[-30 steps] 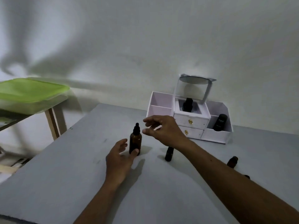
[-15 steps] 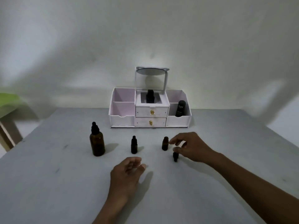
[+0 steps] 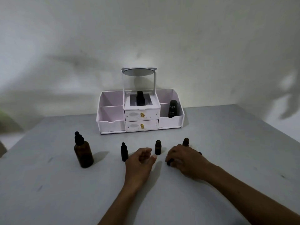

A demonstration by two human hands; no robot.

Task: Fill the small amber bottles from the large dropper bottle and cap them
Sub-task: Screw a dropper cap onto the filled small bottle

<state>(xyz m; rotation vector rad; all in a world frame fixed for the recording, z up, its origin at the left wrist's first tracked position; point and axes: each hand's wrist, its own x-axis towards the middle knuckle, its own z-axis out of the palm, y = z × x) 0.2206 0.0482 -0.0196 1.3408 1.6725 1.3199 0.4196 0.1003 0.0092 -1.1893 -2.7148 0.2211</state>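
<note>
Table (image 3: 53,192) free front-left; dropper bottle (image 3: 83,154), organizer (image 3: 171,122) obstruct beyond.

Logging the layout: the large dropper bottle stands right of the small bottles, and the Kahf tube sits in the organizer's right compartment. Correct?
No: the head view shows the large dropper bottle left of the small bottles; the Kahf tube claim holds.

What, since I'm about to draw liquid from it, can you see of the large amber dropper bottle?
The large amber glass dropper bottle stands upright on the left part of the grey table, left of the small dark bottles. Its round brown body looks translucent, and its black dropper cap with rubber bulb is fitted on. Only the table touches it. The dim light hides its fill level.
</note>
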